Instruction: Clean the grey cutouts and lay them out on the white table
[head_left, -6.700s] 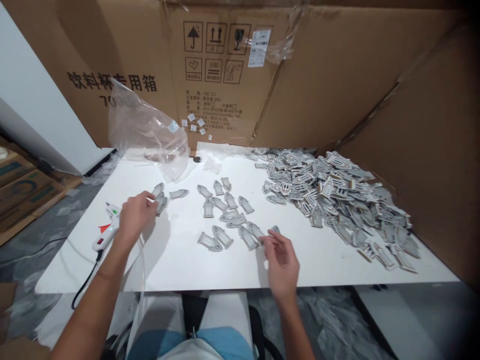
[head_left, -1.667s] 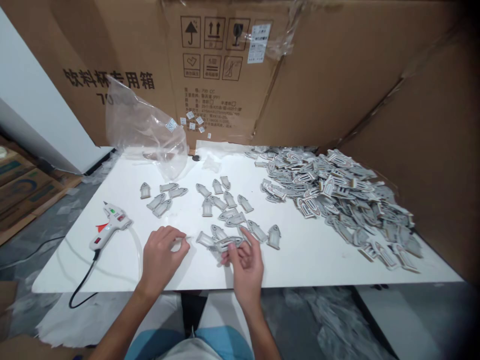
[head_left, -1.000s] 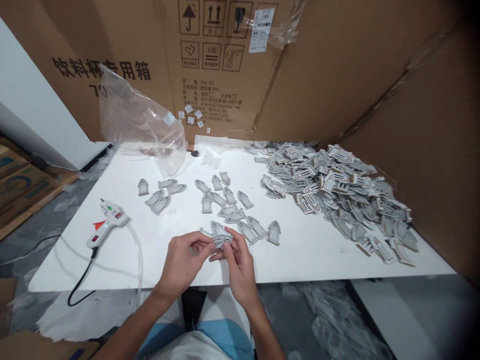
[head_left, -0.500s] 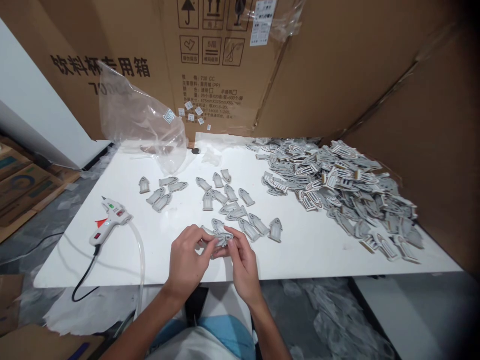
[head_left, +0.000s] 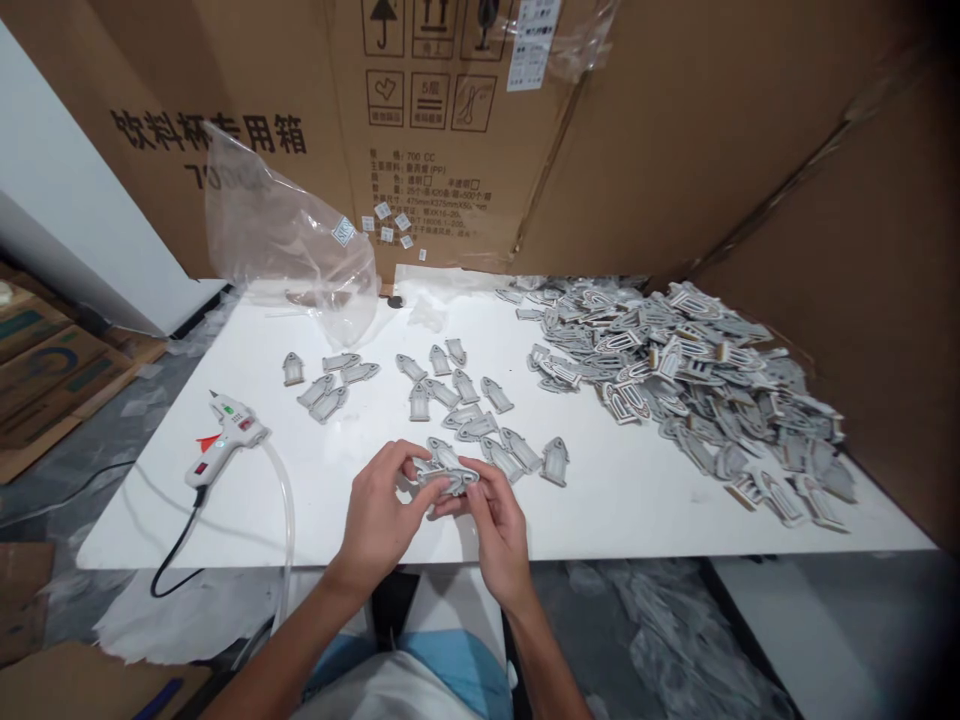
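Both hands meet above the front part of the white table [head_left: 600, 520]. Between them is a small grey arch-shaped piece [head_left: 444, 478] with a pointed top and raised edges. My left hand [head_left: 384, 508] pinches its left end between thumb and fingers. On the right end, my right hand [head_left: 496, 515] closes thumb and fingertips. Whether one piece or two stacked ones are held, I cannot tell. Just beyond the fingers lie several similar grey pieces [head_left: 477, 428], flat on the table. One more such piece [head_left: 555, 461] rests to the right of my right hand.
A glue gun [head_left: 229, 435] with a clear glue stick and black cable lies at the left. A large heap of grey pieces [head_left: 675, 370] covers the right side. Cardboard [head_left: 450, 190] walls the table's back and right, with a clear plastic bag [head_left: 285, 240] against it.
The held piece has turned slightly, so more of its side shows between my hands. My left fingers have shifted a little along it. The whole view has moved slightly.
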